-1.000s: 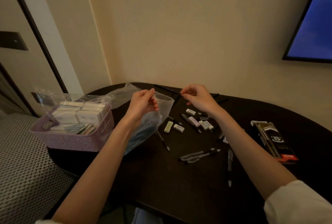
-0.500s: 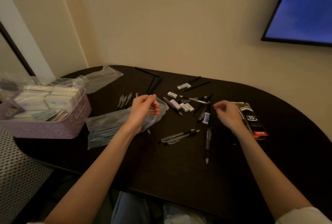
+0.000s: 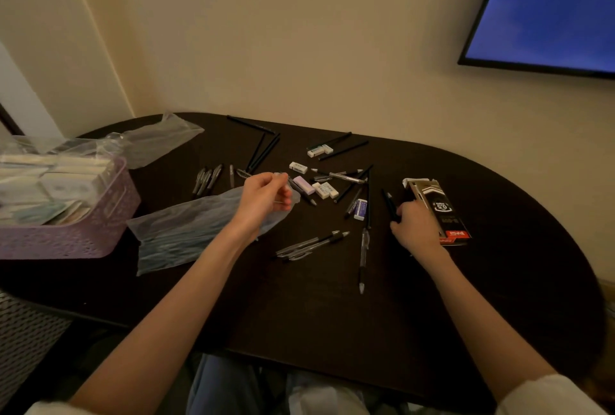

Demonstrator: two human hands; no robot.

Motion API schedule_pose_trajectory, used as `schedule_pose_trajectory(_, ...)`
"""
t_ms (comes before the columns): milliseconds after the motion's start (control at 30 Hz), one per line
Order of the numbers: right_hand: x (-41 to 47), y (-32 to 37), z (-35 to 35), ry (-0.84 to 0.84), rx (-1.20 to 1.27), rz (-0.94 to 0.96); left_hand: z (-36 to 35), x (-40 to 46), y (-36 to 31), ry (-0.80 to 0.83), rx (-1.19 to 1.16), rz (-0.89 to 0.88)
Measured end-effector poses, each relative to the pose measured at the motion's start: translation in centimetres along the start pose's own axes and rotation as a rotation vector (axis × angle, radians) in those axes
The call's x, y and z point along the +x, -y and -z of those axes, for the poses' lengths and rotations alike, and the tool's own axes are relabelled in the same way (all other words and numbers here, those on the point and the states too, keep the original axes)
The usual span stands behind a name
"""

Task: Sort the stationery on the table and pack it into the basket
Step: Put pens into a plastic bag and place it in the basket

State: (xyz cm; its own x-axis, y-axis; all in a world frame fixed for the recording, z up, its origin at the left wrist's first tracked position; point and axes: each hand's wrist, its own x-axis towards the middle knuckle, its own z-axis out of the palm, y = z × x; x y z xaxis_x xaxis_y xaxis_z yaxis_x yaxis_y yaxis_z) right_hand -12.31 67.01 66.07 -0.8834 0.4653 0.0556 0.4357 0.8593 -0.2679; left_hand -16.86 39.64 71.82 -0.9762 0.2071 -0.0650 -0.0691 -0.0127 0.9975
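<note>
A purple basket [image 3: 100, 231] holding bagged packs stands at the table's left edge. My left hand [image 3: 263, 201] pinches the mouth of a clear plastic bag [image 3: 186, 231] that lies flat beside the basket with pens inside. Several loose pens [image 3: 309, 244] and erasers [image 3: 324, 190] are scattered over the middle of the dark table [image 3: 332, 314]. My right hand [image 3: 414, 228] has come down on a black pen [image 3: 389, 206], fingers curled round it, right beside a black pen box [image 3: 439, 208].
A second clear bag [image 3: 163, 138] lies at the back left behind the basket. Black pencils [image 3: 263, 151] lie near the back edge. A wall screen [image 3: 549, 8] hangs at upper right. A patterned seat [image 3: 26, 341] sits low on the left.
My view has swung right and down. My right hand moved from the bag's mouth out to the right, down onto a black pen by the box. The bag now lies flat.
</note>
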Motion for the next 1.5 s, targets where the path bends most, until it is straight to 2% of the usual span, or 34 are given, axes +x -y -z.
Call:
schedule_pose_trajectory(200, -0.3, 0.0, -0.9, -0.112, -0.031, -0.026, -0.2, -0.2, 0.5, 0.020, 0.012, 0.003)
schedule_pose_trajectory(433, 2.9, 1.1, -1.3, -0.137, 0.366, -0.175, 0.0, 0.0, 0.7, 0.034, 0.005, 0.026)
schedule_pose_trajectory(533, 3.5, 2.6, -1.6, -0.098, 0.455, -0.210, 0.0, 0.0, 1.0, 0.051, 0.014, 0.020)
schedule_pose_trajectory(1000, 5.7, 5.4, -1.1, 0.098, 0.332, -0.244, 0.2, 0.3, 0.7, 0.049, -0.008, 0.039)
schedule_pose_trajectory(1133, 5.8, 6.0, -0.1, 0.016, 0.365, -0.211, 0.4, 0.3, 0.6, 0.047, -0.005, 0.032)
schedule_pose_trajectory(1200, 5.9, 6.8, 0.7, -0.023, 0.428, -0.152, 0.6, 0.4, 0.6, 0.044, 0.000, 0.028)
schedule_pose_trajectory(1300, 6.9, 7.4, 1.9, 0.088, 0.453, 0.033, 1.0, 0.5, 0.6, 0.035, -0.003, 0.021)
schedule_pose_trajectory(1433, 8.1, 7.7, 2.8, 0.207, 0.270, 0.405, 1.2, 0.8, 0.6, 0.033, -0.006, 0.020)
schedule_pose_trajectory(1500, 8.6, 7.7, 2.9, 0.292, 0.150, 0.522, 1.2, 0.8, 0.5, 0.032, -0.009, 0.019)
